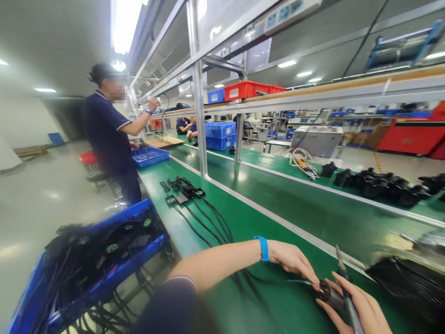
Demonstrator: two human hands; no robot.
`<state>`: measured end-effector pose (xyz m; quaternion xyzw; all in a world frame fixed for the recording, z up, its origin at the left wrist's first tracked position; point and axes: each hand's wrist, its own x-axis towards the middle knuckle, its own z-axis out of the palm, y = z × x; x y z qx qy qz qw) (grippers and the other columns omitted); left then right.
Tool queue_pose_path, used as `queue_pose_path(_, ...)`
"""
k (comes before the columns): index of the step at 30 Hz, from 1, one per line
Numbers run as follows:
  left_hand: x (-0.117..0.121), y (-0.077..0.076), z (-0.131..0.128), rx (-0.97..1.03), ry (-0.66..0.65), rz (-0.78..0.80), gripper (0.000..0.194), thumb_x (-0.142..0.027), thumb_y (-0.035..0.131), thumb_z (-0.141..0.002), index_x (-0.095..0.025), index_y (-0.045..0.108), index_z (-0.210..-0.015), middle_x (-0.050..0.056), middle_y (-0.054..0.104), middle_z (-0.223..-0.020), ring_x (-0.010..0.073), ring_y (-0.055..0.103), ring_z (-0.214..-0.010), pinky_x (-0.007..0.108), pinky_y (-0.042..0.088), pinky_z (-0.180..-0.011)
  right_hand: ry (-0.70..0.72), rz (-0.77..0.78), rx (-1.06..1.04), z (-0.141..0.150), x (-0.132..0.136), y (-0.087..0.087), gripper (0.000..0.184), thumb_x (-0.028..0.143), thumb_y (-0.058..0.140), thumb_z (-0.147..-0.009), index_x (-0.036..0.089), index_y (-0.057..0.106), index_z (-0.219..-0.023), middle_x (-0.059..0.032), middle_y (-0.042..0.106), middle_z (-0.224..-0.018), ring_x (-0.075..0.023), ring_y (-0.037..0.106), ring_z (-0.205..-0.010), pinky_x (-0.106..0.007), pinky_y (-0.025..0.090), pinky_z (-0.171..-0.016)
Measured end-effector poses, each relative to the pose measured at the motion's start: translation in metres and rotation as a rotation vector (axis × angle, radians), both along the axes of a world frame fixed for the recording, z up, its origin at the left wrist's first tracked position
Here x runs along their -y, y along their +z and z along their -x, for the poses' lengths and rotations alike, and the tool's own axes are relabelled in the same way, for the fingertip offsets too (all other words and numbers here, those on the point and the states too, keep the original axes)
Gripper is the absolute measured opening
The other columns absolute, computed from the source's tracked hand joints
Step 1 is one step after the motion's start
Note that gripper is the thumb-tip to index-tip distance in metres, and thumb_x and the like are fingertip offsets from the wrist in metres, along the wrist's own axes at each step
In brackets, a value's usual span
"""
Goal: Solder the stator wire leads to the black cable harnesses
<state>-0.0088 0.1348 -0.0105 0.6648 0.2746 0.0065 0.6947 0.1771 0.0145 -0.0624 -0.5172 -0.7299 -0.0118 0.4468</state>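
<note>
My left hand (295, 262), with a blue wristband on its wrist, has its fingers pinched at the end of a black cable (278, 280). Its fingertips meet the near end of a dark brown cylinder (325, 291). That cylinder lies between the thumb and fingers of my right hand (370, 308). The same hand also holds a soldering iron (352, 310), its tip pointing up and away. Black cables run along the green bench (239, 208) to small black housings (189, 191), some open with circuit boards showing. What exactly my left fingertips grip is partly hidden.
At lower left, a blue bin (153, 250) is heaped with cabled parts. A co-worker (107, 125) stands at far left beside a blue tray (151, 157). Metal posts (200, 116) carry a shelf with a red bin (253, 89). Black parts (378, 183) stand across the bench; a black ribbed object (410, 287) is at right.
</note>
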Motion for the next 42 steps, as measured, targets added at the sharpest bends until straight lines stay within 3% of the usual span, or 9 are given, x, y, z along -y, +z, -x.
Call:
queue_pose_path(3,0.022,0.015,0.003,-0.009,0.100,-0.047,0.050,-0.054,0.091,-0.039,-0.015,0.067,-0.060,-0.007,0.036,-0.046,0.0051,0.023,-0.043,0.024,0.009,-0.042,0.035,0.035,-0.019,0.011,0.020,0.018,0.045,0.044,0.054,-0.092,0.026,0.047,-0.132,-0.0117,0.057,-0.117,-0.0285,0.064,-0.103,-0.045,0.055,-0.088)
queue_pose_path(6,0.031,0.024,0.007,-0.024,0.120,-0.072,0.052,-0.056,0.089,-0.046,-0.016,0.058,-0.055,-0.008,0.032,-0.044,0.0051,0.021,-0.043,0.025,0.007,-0.043,0.069,0.125,-0.034,0.020,0.033,0.033,0.045,0.030,0.056,-0.093,0.027,0.044,-0.135,-0.0112,0.051,-0.123,-0.0260,0.060,-0.112,-0.042,0.052,-0.097)
queue_pose_path(10,0.022,0.032,0.010,-0.089,0.009,-0.024,0.044,-0.053,0.083,-0.060,-0.012,0.068,-0.069,-0.008,0.034,-0.046,0.0049,0.019,-0.043,0.025,0.007,-0.043,0.077,0.218,-0.103,0.020,0.033,0.034,0.055,0.018,0.061,-0.089,0.028,0.041,-0.138,-0.0097,0.047,-0.127,-0.0226,0.062,-0.110,-0.039,0.052,-0.099)
queue_pose_path(14,0.018,0.040,0.006,-0.121,-0.113,-0.134,0.047,-0.055,0.073,-0.073,-0.009,0.075,-0.080,-0.002,0.048,-0.055,0.0051,0.024,-0.044,0.026,0.009,-0.043,0.097,0.236,-0.129,0.018,0.034,0.030,0.060,0.013,0.063,-0.087,0.030,0.040,-0.139,-0.0089,0.046,-0.128,-0.0228,0.062,-0.111,-0.040,0.052,-0.099)
queue_pose_path(17,0.016,0.038,0.001,-0.141,-0.057,-0.178,0.047,-0.055,0.075,-0.070,-0.009,0.074,-0.079,-0.004,0.044,-0.051,0.0051,0.022,-0.044,0.025,0.008,-0.044,0.107,0.247,-0.147,0.018,0.034,0.029,0.063,0.011,0.065,-0.086,0.030,0.039,-0.140,-0.0089,0.045,-0.129,-0.0226,0.061,-0.112,-0.039,0.051,-0.100)
queue_pose_path(24,0.019,0.022,0.002,-0.115,0.051,-0.009,0.048,-0.049,0.086,-0.059,-0.015,0.052,-0.057,-0.006,0.038,-0.050,0.0039,0.022,-0.043,0.024,0.009,-0.045,0.117,0.240,-0.144,0.018,0.035,0.031,0.066,0.010,0.065,-0.086,0.030,0.036,-0.142,-0.0089,0.047,-0.126,-0.0235,0.059,-0.115,-0.041,0.051,-0.101)
queue_pose_path(32,0.022,0.035,0.009,-0.114,-0.058,-0.143,0.038,-0.048,0.073,-0.075,-0.010,0.071,-0.078,-0.004,0.045,-0.054,0.0050,0.024,-0.047,0.024,0.011,-0.047,0.130,0.222,-0.196,0.019,0.037,0.028,0.066,0.008,0.065,-0.086,0.030,0.036,-0.142,-0.0087,0.045,-0.126,-0.0217,0.060,-0.114,-0.040,0.051,-0.101)
queue_pose_path(37,0.026,0.030,0.005,-0.125,0.044,-0.178,0.036,-0.043,0.081,-0.066,-0.010,0.067,-0.068,-0.003,0.053,-0.059,0.0046,0.031,-0.049,0.022,0.016,-0.048,0.141,0.215,-0.256,0.018,0.037,0.028,0.068,0.009,0.065,-0.085,0.031,0.036,-0.141,-0.0088,0.043,-0.127,-0.0211,0.061,-0.113,-0.040,0.052,-0.100)
queue_pose_path(42,0.032,0.021,0.012,-0.074,0.114,-0.059,0.043,-0.051,0.080,-0.066,-0.012,0.062,-0.071,-0.007,0.041,-0.053,0.0039,0.023,-0.045,0.023,0.011,-0.046,0.130,0.200,-0.262,0.017,0.039,0.030,0.066,0.008,0.065,-0.085,0.028,0.036,-0.141,-0.0093,0.044,-0.125,-0.0214,0.060,-0.113,-0.040,0.051,-0.099)
